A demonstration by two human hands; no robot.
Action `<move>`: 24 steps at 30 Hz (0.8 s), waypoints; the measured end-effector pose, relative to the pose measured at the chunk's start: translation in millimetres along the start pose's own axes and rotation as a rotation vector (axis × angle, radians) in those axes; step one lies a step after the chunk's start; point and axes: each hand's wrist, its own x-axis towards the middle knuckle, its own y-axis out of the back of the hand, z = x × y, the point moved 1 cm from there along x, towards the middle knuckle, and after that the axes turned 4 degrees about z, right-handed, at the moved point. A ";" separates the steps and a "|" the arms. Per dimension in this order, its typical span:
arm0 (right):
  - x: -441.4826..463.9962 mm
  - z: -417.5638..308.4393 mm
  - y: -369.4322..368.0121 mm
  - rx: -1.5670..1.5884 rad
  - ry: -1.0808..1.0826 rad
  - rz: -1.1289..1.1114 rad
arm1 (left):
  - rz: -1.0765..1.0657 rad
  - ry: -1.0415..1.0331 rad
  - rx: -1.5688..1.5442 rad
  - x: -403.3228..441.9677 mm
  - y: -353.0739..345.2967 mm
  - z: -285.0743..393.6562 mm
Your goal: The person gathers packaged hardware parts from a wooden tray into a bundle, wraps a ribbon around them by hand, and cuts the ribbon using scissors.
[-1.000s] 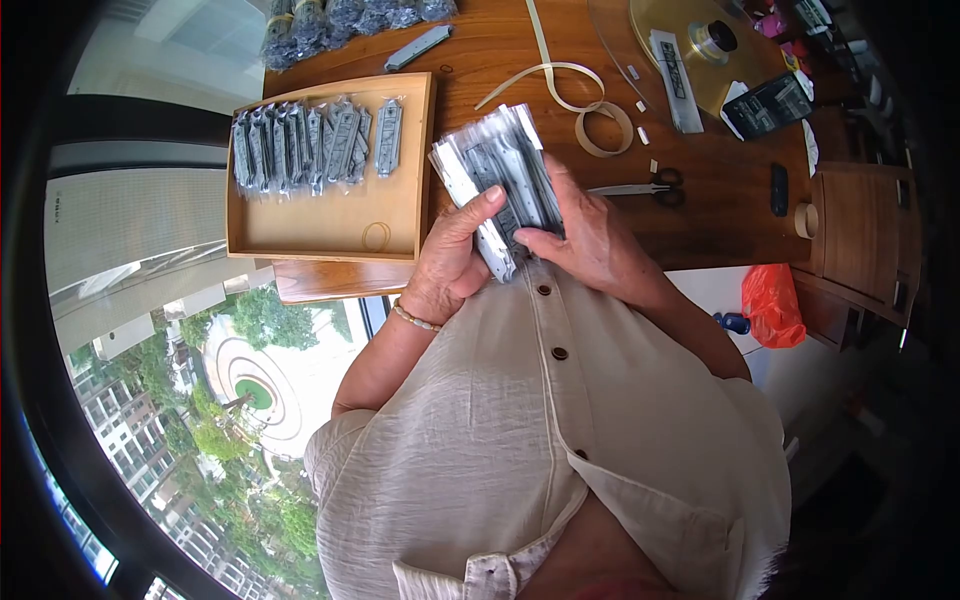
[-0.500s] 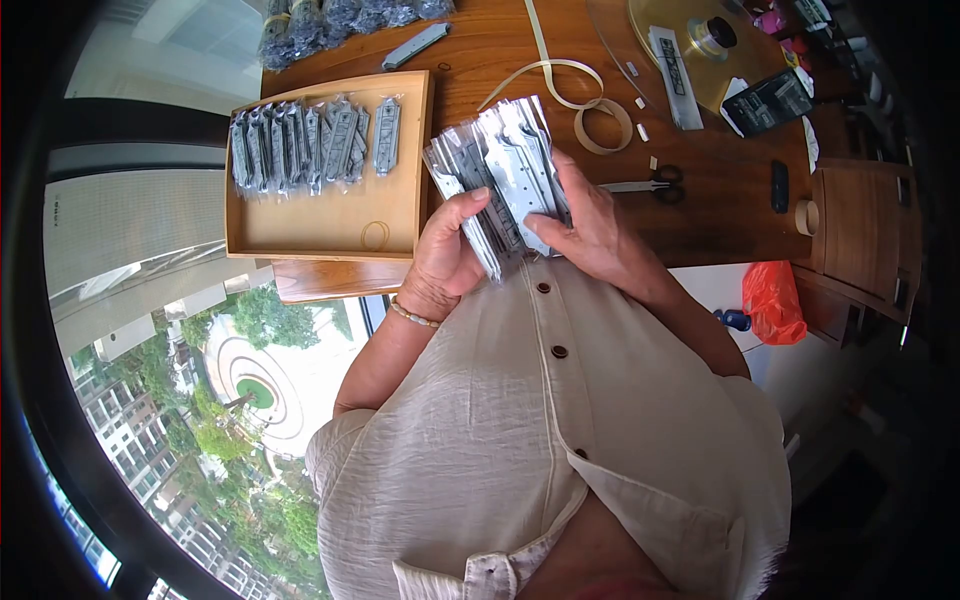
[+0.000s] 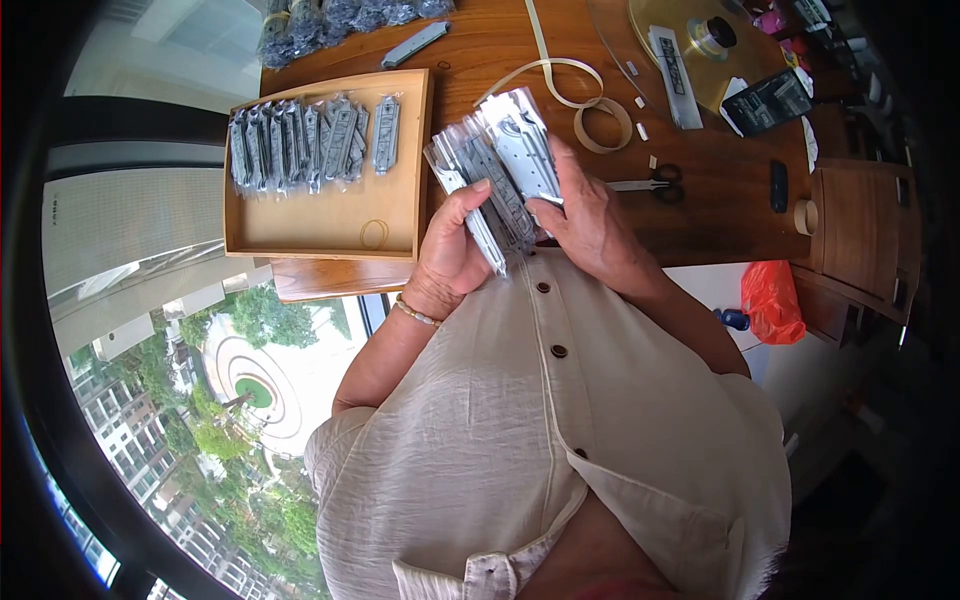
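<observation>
A stack of flat grey perforated pieces in clear plastic bags (image 3: 492,185) is held in front of my chest, fanned into two bunches. My left hand (image 3: 455,240) is closed around the left bunch, thumb across its front. My right hand (image 3: 590,215) grips the right bunch, thumb on the near face and fingers behind its right edge. The bagged pieces stand tilted, and their lower ends come close to my shirt. What exactly these pieces are I cannot make out.
Left of my hands, a wooden tray (image 3: 320,252) holds a row of similar bagged pieces (image 3: 290,145) and rubber bands (image 3: 374,235). Bundled packs (image 3: 340,22) lie behind it. A tape strip (image 3: 603,125), scissors (image 3: 662,184) and a black box (image 3: 766,101) are on the right.
The right bunch has shifted slightly up and turned in my right hand, parting further from the left bunch. My left hand stays nearly in place.
</observation>
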 end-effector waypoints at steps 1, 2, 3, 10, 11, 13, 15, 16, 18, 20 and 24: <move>-0.1 -1.4 -0.1 -0.012 0.002 -0.019 | 0.009 0.001 0.005 0.3 -0.5 -0.4; -0.1 -1.9 -0.8 0.010 0.032 -0.016 | 0.018 0.001 0.009 0.5 -1.0 -0.7; -0.4 -2.2 -1.7 0.031 0.062 -0.013 | 0.028 0.003 0.014 0.4 -1.5 -1.1; -2.3 -5.6 -2.8 -0.005 0.104 -0.049 | 0.042 0.001 0.044 -1.8 -5.9 -0.8; -2.6 -4.0 -3.6 -0.002 0.096 -0.045 | 0.041 0.000 0.045 -2.0 -6.5 -0.8; -2.4 1.0 -5.8 0.003 0.081 -0.039 | 0.039 -0.001 0.044 -2.9 -5.4 -0.6; -0.2 3.7 -2.7 0.062 0.028 -0.080 | 0.038 -0.004 0.039 -4.3 -1.7 0.8; 1.1 5.5 -1.1 0.092 0.001 -0.100 | 0.014 -0.004 0.009 -5.3 -2.7 1.5; 1.5 11.6 -3.5 0.122 -0.007 -0.083 | -0.035 -0.003 -0.050 -6.8 -6.0 3.3; 0.4 12.9 -4.3 0.121 -0.003 -0.078 | -0.034 0.001 -0.039 -6.0 -3.9 3.0; -0.1 9.5 -6.6 0.126 0.012 -0.096 | -0.035 0.001 0.006 -6.0 -3.2 2.7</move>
